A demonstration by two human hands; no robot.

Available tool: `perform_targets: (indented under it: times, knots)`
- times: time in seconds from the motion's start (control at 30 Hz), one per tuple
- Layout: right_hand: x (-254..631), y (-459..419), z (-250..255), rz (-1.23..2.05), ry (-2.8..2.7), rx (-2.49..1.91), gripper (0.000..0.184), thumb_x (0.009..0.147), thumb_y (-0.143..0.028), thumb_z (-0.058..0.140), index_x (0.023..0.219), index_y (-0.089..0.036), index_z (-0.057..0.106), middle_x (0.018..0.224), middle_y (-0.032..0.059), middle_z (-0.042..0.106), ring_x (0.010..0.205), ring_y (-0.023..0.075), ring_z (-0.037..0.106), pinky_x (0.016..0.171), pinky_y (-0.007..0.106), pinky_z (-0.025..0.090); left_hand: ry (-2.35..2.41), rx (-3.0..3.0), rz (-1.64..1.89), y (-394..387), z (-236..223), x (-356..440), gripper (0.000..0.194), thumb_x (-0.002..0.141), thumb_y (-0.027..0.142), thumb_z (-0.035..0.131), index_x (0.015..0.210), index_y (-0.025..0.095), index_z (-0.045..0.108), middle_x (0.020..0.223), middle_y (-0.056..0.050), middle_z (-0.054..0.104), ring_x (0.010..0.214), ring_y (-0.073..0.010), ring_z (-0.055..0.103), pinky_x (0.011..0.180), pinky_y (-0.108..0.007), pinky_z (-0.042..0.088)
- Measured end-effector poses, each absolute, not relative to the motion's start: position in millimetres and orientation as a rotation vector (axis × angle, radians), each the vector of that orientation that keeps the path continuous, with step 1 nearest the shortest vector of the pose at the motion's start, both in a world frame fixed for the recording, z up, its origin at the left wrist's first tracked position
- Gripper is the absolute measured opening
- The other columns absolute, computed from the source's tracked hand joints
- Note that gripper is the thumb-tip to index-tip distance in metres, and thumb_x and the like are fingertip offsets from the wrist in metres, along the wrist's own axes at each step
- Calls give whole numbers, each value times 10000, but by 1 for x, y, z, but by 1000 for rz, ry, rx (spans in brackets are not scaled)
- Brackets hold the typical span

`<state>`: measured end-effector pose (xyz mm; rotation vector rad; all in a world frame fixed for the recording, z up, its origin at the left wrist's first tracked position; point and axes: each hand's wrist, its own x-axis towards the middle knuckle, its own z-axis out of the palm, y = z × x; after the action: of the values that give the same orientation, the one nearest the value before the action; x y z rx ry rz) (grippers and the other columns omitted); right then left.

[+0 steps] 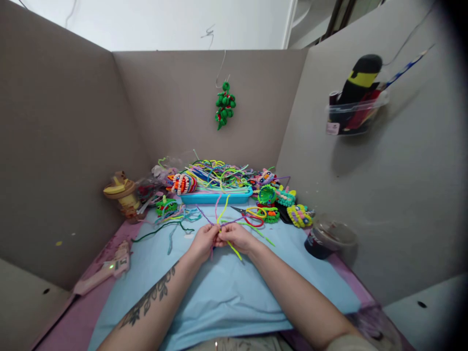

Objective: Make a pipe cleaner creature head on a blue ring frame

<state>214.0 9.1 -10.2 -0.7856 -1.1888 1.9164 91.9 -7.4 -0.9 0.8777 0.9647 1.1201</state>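
Pipe cleaners (234,250): pinched between left hand (205,242) and right hand (236,236), ends splayed outward. Blue tray (215,198): held more, multicoloured.

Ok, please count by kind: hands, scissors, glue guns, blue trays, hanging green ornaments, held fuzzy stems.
Hands: 2 (left hand, right hand)
Scissors: 1
Glue gun: 1
Blue tray: 1
Hanging green ornament: 1
Held fuzzy stems: they cross, cannot count
Total, without stems: 6
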Motion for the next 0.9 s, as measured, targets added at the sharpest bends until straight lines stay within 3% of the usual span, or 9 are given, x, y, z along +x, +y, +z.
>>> perform_targets:
  times: [0.47, 0.77, 0.9]
  knots:
    - [215, 8, -10, 1878, -1244, -752, 333, 514, -313, 767, 514, -153, 475, 544, -12, 607, 546, 112, 577, 638, 266, 437, 946, 897, 1109, -8, 2, 90, 321, 643, 413, 673, 595, 126, 537, 479, 37, 469, 408, -54, 409, 425, -190, 335]
    - [220, 16, 1, 1706, -1085, -892, 345, 544, -331, 761, 771, -152, 574, 676, 8, 635, 607, 139, 603, 496, 220, 435, 955, 1011, 1117, -2, 12, 73, 266, 594, 301, 741, 701, 122, 576, 588, -3, 572, 487, -73, 492, 493, -195, 367]
    - [217, 18, -5, 1610, -1092, -965, 329, 544, -347, 762, 712, -121, 591, 588, -1, 599, 531, 100, 550, 453, 191, 393, 1010, 1086, 1053, -5, 8, 74, 295, 612, 358, 720, 692, 130, 553, 555, 12, 548, 442, -67, 470, 446, -189, 340]
